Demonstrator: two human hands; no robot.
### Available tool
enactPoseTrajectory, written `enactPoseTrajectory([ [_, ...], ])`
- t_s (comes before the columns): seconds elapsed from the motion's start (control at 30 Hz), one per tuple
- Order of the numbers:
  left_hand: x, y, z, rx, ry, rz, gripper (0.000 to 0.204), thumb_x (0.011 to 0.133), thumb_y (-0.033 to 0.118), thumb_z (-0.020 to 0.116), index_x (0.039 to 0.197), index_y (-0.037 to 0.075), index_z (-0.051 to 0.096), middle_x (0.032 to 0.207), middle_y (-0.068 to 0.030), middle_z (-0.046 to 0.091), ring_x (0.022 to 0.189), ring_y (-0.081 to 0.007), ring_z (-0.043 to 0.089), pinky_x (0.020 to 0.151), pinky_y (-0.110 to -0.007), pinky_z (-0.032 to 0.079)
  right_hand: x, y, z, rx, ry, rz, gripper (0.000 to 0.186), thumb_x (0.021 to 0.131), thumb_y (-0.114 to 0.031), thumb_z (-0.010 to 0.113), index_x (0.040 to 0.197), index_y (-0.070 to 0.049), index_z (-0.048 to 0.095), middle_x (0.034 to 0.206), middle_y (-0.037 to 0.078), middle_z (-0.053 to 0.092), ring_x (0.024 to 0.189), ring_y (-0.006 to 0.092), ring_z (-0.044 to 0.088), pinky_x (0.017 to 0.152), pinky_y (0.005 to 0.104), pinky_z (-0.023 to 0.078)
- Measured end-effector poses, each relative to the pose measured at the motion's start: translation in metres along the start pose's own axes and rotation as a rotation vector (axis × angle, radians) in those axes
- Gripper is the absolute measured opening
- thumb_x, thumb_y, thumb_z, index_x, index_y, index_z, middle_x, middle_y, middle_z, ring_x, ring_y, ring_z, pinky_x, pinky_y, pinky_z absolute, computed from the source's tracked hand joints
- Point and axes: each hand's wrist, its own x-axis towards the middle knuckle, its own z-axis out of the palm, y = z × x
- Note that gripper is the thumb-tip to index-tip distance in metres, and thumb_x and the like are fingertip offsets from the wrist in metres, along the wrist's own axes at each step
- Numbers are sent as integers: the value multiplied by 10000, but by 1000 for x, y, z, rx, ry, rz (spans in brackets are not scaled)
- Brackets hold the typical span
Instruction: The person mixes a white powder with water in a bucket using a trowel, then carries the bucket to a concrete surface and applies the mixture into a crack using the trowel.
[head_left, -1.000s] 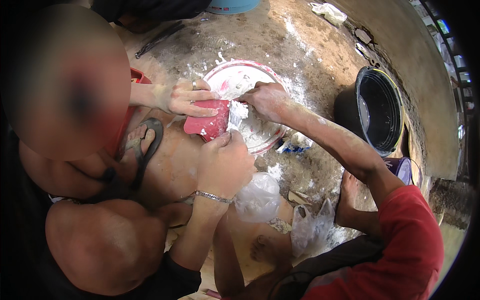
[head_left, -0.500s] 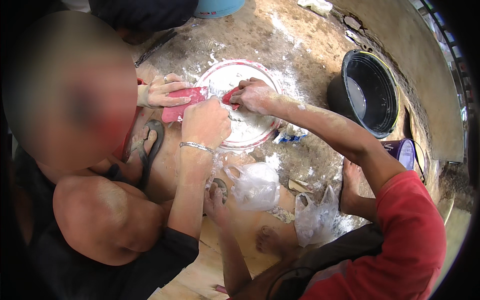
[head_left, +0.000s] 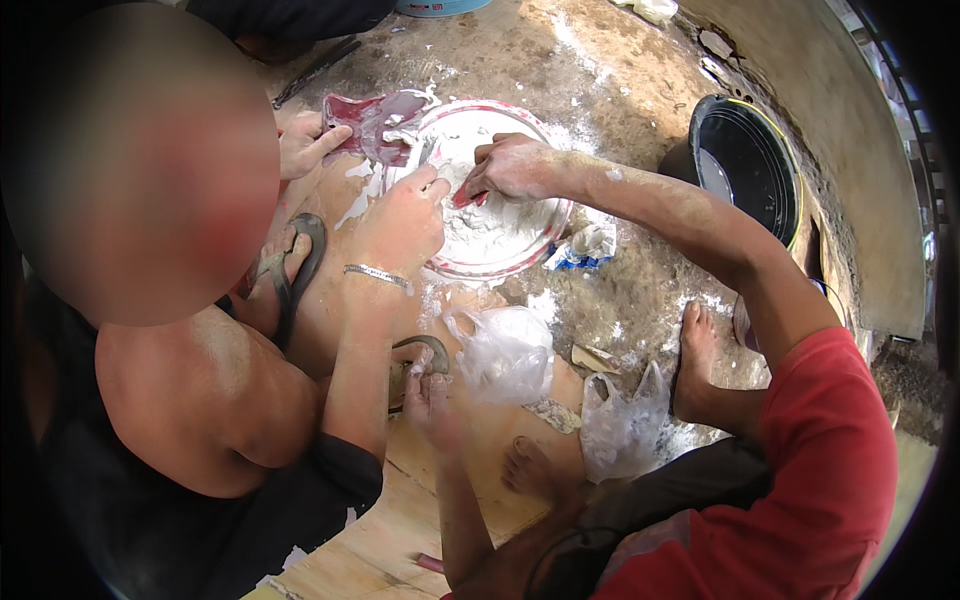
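My right hand (head_left: pixel 510 170) grips a small red scraper (head_left: pixel 462 196) in white paste (head_left: pixel 490 225) on a round white lid (head_left: pixel 535 245) with a red-marked rim. My left hand (head_left: pixel 432 410) hangs below, beside a sandal, fingers loosely bent and coated white, with nothing clearly held. At left a co-worker's hand (head_left: pixel 305 145) holds a paste-smeared red plate (head_left: pixel 360 125) at the lid's edge. The co-worker's other hand (head_left: pixel 405 215), with a chain bracelet, holds a metal blade (head_left: pixel 428 150) over the lid, its tip partly hidden by paste.
A black bucket (head_left: pixel 750 160) stands at right, a blue container (head_left: pixel 440 5) at the top. Plastic bags (head_left: pixel 500 360), a blue-and-white crumpled packet (head_left: pixel 585 248) and scraps lie on the powder-spattered floor (head_left: pixel 610 90). My bare foot (head_left: pixel 698 350) rests near the bucket.
The co-worker's red plate has moved up and is more smeared, the bracelet hand a little higher. My right hand has shifted left and up with the red scraper; my left hand has come into view.
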Motion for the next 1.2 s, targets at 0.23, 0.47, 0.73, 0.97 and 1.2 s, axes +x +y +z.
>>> enactPoseTrajectory([
  [0.23, 2, -31, 2, -21, -42, 93, 439, 988, -12, 524, 1418, -92, 572, 1322, -116, 659, 1169, -174, 625, 890, -282, 514, 33, 11, -20, -85, 31, 129, 367, 847, -164, 661, 1186, -253, 771, 1067, -35, 766, 1122, 210, 671, 930, 400, 539],
  [0.47, -1, -5, 5, 172, -9, -45, 487, 1006, 52, 524, 1474, -82, 522, 1378, -164, 624, 1227, -216, 598, 1049, -347, 477, 22, -14, -38, 0, -186, 191, 267, 901, -151, 655, 1131, -196, 784, 996, 111, 764, 964, 314, 726, 828, 456, 571],
  [0.73, 46, 16, 57, 803, -174, 396, 583, 1003, 135, 546, 1549, -44, 451, 1548, -276, 492, 1464, -372, 441, 1223, -469, 332, 67, 90, -40, 337, 8, 740, 289, 824, -147, 712, 1083, -60, 805, 903, 171, 777, 866, 298, 752, 784, 449, 579],
  [0.97, 57, -5, 77, 896, -267, 352, 618, 1000, 234, 562, 1541, -45, 454, 1589, -275, 444, 1494, -430, 376, 1261, -516, 235, 120, 76, -34, 302, -13, 436, 264, 846, -173, 746, 1096, -102, 795, 950, 156, 781, 905, 292, 737, 813, 451, 553],
  [1.2, 52, 19, 90, 985, -341, 32, 588, 1026, 266, 545, 1523, -39, 471, 1580, -284, 450, 1475, -449, 386, 1254, -536, 231, 158, 28, -43, 111, -119, 217, 248, 824, -208, 771, 1054, -115, 786, 985, 165, 763, 965, 357, 725, 843, 469, 565],
])
